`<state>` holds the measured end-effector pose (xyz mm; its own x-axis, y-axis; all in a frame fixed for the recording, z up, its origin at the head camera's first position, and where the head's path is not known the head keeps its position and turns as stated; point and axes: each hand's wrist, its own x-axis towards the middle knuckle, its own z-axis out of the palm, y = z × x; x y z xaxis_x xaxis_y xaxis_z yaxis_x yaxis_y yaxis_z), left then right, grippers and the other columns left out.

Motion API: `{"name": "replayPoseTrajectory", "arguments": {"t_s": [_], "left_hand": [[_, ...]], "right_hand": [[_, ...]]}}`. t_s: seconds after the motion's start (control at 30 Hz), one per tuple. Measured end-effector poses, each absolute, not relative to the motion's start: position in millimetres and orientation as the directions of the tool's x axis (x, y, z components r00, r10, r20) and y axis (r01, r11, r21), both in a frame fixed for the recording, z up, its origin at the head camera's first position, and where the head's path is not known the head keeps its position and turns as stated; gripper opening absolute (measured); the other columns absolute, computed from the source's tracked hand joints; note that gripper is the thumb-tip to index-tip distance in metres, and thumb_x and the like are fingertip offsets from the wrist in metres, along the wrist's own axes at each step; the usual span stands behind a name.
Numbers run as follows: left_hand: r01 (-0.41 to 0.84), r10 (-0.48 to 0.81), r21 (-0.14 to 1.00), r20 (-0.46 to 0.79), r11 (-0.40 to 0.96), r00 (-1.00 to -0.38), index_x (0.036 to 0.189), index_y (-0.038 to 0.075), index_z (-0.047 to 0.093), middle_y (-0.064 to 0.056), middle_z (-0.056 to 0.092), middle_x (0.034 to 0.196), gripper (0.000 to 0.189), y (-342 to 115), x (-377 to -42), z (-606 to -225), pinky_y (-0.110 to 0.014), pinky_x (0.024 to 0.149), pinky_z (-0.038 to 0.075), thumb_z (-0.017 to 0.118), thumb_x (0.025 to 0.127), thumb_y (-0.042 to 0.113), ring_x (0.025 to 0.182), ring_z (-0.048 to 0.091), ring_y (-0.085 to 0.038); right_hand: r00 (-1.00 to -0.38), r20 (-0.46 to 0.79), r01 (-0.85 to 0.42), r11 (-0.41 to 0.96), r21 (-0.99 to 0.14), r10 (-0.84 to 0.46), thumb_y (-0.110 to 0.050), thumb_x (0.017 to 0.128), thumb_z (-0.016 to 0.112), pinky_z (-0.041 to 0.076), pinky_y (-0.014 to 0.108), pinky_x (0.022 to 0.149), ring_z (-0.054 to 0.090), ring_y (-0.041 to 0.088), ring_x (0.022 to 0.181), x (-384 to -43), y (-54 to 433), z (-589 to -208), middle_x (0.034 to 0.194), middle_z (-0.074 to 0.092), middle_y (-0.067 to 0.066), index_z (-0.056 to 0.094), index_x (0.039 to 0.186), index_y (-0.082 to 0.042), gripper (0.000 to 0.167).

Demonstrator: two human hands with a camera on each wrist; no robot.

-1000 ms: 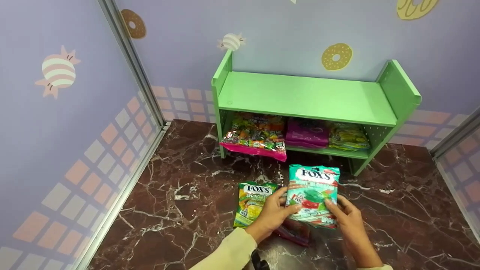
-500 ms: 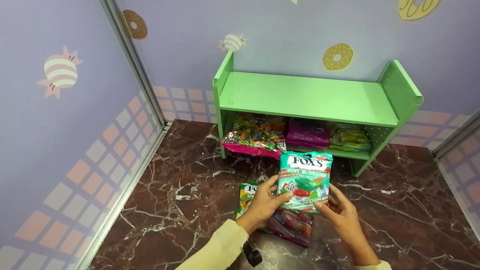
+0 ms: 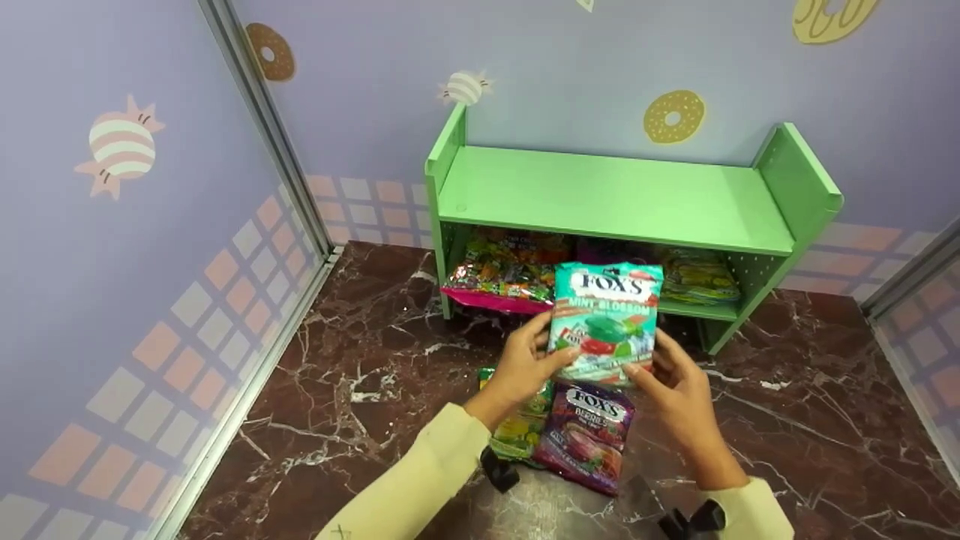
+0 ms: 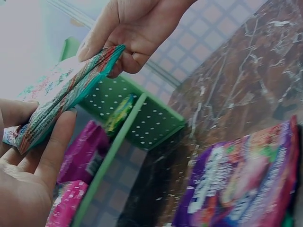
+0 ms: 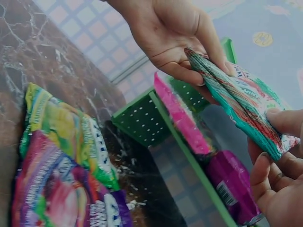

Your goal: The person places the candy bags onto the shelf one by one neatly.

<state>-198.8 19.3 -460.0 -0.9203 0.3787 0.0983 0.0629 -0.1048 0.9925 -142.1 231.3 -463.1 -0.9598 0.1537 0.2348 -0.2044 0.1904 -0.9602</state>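
A teal Fox's Mint Blossom candy bag (image 3: 604, 322) is held up in front of the green shelf, its printed face toward the head camera. My left hand (image 3: 525, 358) grips the bag's left edge, thumb on the front. On the opposite edge my right hand (image 3: 679, 390) pinches it the same way near the lower corner. Both wrist views show the fingers behind the bag. Below, on the marble floor, lie a purple Fox's Berries bag (image 3: 589, 435) and a green-yellow Fox's bag (image 3: 517, 431), partly hidden by the left hand and the purple bag.
The low green shelf (image 3: 615, 199) stands against the wall. Its lower level holds a mixed candy bag with a pink edge (image 3: 499, 285), a purple bag (image 5: 232, 184) and yellow-green bags (image 3: 697, 276). A sliding-door track (image 3: 247, 405) runs along the left.
Both hands have raised the mint bag and moved it slightly left, toward the shelf. The purple Berries bag on the floor has come into fuller view.
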Motion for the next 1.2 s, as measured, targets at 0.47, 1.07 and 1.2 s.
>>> {"name": "replayPoseTrajectory", "arguments": {"t_s": [0.47,1.07,1.2], "left_hand": [[0.024,0.370,0.986,0.085,-0.166,-0.925,0.141,0.016,0.048,-0.016,0.067,0.116,0.059,32,-242,-417,-0.037,0.076,0.059,0.070,0.087,0.009,0.088,0.070,-0.023],[-0.022,0.359,0.983,0.045,-0.182,-0.932,0.149,0.017,0.034,-0.016,0.062,0.122,0.063,40,-284,-390,-0.042,0.080,0.058,0.064,0.093,0.016,0.090,0.069,-0.026],[-0.004,0.320,0.979,0.063,-0.203,-0.945,0.150,0.015,0.031,-0.017,0.062,0.123,0.066,43,-287,-385,-0.040,0.080,0.059,0.064,0.093,0.021,0.092,0.069,-0.026]], "right_hand": [[-0.961,0.198,-0.155,0.217,-0.964,0.193,-0.018,0.089,0.070,0.054,0.018,0.074,0.065,0.002,0.085,-185,239,-429,0.100,0.068,-0.021,0.042,0.147,-0.013,0.064],[-0.960,0.271,-0.239,0.286,-0.928,0.075,-0.019,0.086,0.074,0.051,0.013,0.079,0.059,0.003,0.099,-227,239,-407,0.132,0.055,0.013,0.026,0.154,-0.018,0.083],[-0.954,0.275,-0.224,0.326,-0.918,0.118,-0.027,0.087,0.072,0.049,0.010,0.081,0.058,0.006,0.106,-233,238,-402,0.136,0.054,0.012,0.030,0.152,-0.014,0.079]]}}
